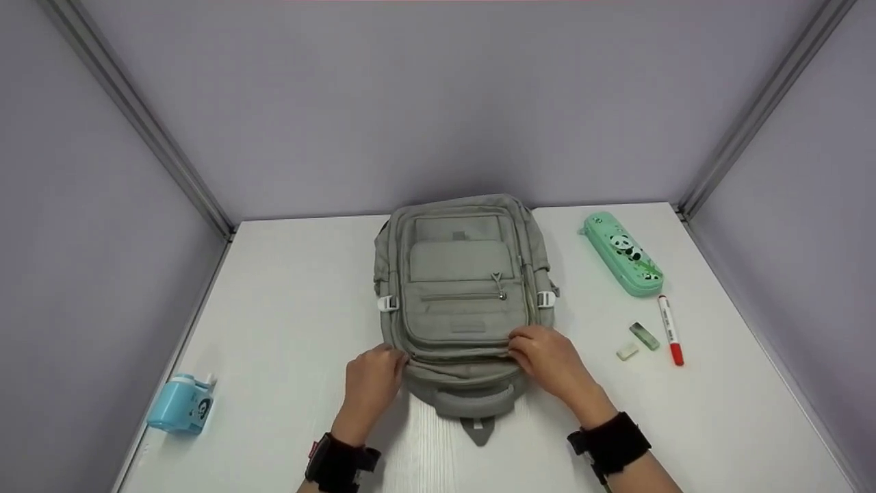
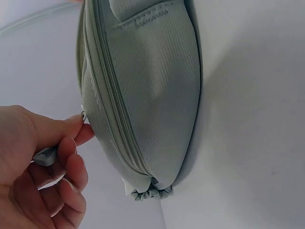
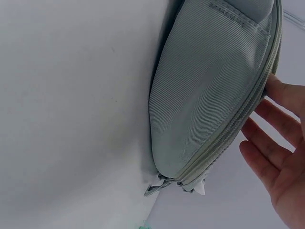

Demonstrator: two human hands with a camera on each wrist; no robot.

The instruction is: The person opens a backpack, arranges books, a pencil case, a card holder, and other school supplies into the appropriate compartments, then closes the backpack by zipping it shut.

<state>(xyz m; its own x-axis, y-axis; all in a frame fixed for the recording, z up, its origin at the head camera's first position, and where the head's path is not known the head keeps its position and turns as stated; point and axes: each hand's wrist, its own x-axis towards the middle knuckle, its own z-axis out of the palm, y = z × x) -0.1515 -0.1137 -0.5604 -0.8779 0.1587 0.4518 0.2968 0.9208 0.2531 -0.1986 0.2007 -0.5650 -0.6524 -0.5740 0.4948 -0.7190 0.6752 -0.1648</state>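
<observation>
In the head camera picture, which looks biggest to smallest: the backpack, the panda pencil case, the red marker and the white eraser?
1. Grey backpack
2. Green panda pencil case
3. Red-capped marker
4. White eraser

In the head view, both forearms run off the bottom edge. The marker's (image 1: 670, 329) print is too small to read. The left hand (image 2: 38, 167) covers most of the zipper pull (image 2: 45, 156) at the left-wrist view's left, and the right hand (image 3: 281, 152) is cut by the right-wrist view's right edge.

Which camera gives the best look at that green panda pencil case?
The head view: the pencil case lies whole on the table, right of the backpack, panda print plain. The left wrist view shows none of it; the right wrist view shows at most a green sliver at its bottom edge.
</observation>
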